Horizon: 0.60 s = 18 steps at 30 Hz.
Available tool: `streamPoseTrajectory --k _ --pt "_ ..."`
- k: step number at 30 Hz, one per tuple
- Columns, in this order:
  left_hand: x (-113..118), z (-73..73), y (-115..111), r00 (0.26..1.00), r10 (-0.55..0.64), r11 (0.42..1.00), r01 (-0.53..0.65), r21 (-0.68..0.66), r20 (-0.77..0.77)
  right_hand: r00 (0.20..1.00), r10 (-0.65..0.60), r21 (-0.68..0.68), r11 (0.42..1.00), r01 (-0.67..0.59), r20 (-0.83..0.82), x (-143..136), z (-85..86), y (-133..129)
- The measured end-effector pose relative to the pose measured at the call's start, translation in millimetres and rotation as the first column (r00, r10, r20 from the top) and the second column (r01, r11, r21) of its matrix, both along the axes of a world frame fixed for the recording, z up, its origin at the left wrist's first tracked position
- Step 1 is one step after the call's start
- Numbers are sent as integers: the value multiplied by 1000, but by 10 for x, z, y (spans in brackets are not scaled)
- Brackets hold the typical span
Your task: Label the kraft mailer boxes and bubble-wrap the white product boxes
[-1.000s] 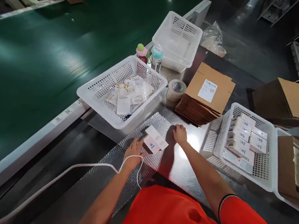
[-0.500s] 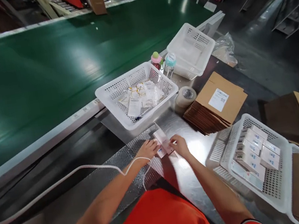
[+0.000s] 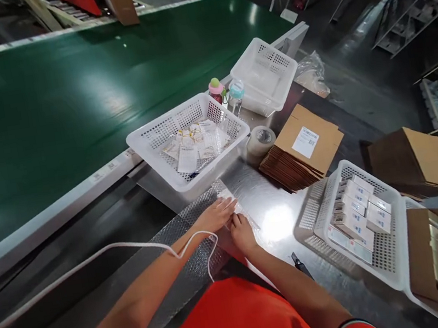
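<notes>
A small pale box point(image 3: 224, 191) lies on a clear bubble wrap sheet point(image 3: 193, 251) on the metal table, mostly covered by my hands. My left hand point(image 3: 214, 216) rests flat across the box, fingers stretched out to the right. Close beside it, my right hand point(image 3: 243, 233) is closed, its fingers curled in at the box's near side against the wrap. Clear wrap also shows just right of the hands. A white cable point(image 3: 148, 244) passes over my left forearm.
Beyond my hands stands a white basket point(image 3: 148, 136) of small packets, beside a tape roll point(image 3: 259, 142) and stacked cardboard mailers point(image 3: 314, 132). Right of me, another basket point(image 3: 396, 208) holds small white boxes point(image 3: 359, 208). A black cutter point(image 3: 302, 266) lies near my right forearm. A green conveyor point(image 3: 47, 102) runs behind.
My right hand has moved left and nearer to me, closing beside the left hand. My left hand has slid over the box, now mostly hidden. The cutter has come into view.
</notes>
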<state>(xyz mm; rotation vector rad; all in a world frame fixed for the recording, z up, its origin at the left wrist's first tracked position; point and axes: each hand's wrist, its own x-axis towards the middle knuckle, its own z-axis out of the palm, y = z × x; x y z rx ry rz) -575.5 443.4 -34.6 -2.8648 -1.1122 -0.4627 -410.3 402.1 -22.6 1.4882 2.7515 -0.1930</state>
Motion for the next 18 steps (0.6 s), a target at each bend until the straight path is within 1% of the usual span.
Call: streamPoseTrajectory --k 2,4,6,8,10,11,13,15,18 --pt "5 -61 1 1000 -26 999 26 -35 -3 1000 -12 -9 1000 12 -4 12 26 -33" --pt "-4 -133 -11 1000 -11 996 13 -84 18 998 -49 -65 997 46 -43 55 95 61" --pt "-19 -193 -23 998 8 993 -1 -118 54 979 -161 -125 981 145 -124 130 176 286" --pt "-33 -235 -27 997 0 992 9 -122 77 932 -309 -207 941 269 -191 209 226 564" --pt "-45 -258 -25 998 -8 994 15 -104 70 901 -389 -321 892 317 -192 255 214 789" --pt "-52 -262 -24 998 -9 995 15 -94 62 904 -392 -377 874 307 -174 260 185 857" --pt "-69 -249 -21 999 -2 997 6 -81 47 916 -377 -445 849 284 -135 237 108 900" --pt "-86 -211 -16 999 14 995 -9 -95 47 913 -396 -449 837 313 -102 190 45 859" --pt "-83 -147 -12 992 74 973 -49 -225 103 911 -411 -438 826 355 -37 124 47 777"
